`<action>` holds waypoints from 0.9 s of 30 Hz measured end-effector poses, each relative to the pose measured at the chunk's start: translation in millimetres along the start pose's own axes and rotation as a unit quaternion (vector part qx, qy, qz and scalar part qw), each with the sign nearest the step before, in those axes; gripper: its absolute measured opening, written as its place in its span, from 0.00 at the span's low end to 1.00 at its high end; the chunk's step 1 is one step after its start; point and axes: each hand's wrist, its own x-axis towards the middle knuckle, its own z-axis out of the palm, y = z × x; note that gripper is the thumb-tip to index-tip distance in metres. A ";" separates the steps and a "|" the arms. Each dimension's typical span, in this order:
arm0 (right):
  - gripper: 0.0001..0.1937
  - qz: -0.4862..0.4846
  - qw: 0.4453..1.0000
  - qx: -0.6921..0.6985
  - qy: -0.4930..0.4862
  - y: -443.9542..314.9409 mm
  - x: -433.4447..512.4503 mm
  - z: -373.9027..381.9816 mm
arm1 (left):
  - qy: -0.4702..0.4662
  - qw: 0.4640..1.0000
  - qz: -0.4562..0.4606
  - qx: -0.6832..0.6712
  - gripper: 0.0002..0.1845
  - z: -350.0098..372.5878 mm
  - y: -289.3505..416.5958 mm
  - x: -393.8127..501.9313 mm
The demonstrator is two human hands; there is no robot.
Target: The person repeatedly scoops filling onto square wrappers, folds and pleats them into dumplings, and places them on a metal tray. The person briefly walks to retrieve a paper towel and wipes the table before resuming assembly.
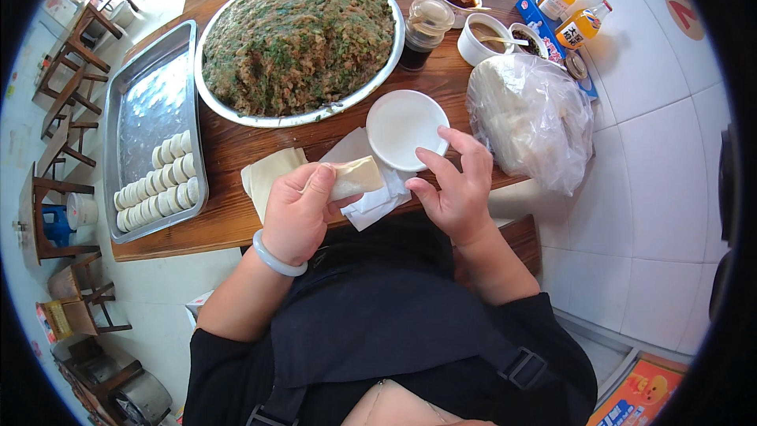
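Observation:
My left hand (301, 201) pinches a folded, floured dough wrapper (358, 178) between thumb and fingers; whether filling lies inside is hidden. Just right of it, my right hand (458, 186) has its fingers spread and holds nothing. Two of its fingertips overlap the near right rim of a white bowl (402, 107); I cannot tell if they touch it. A stack of flat dough wrappers (273, 173) lies beyond my left hand, and white paper or cloth (378, 204) beneath the wrapper and bowl. Farther off, a large metal basin (266, 120) is heaped with minced filling flecked with green (301, 35).
Left, a metal tray (155, 94) holds rows of folded dumplings (168, 180). Right stands a plastic bag of pale contents (529, 118). Behind it are a lidded jar (427, 29), sauce tubs (482, 41) and orange drink bottles (582, 25) near a tiled wall (656, 160).

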 end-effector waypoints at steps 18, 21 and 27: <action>0.26 -0.084 0.992 0.088 -0.023 -42.9 13.3 15.1 | -0.011 0.988 -0.041 -0.146 0.20 2.0 1.0 -6.3; 0.19 0.046 0.981 0.186 -0.029 -43.1 17.3 13.4 | -0.005 0.998 -0.021 -0.060 0.19 0.9 3.5 -10.3; 0.18 0.214 0.875 0.433 -0.040 -49.7 21.3 16.1 | 0.020 0.995 0.009 0.094 0.16 -1.8 16.8 -16.7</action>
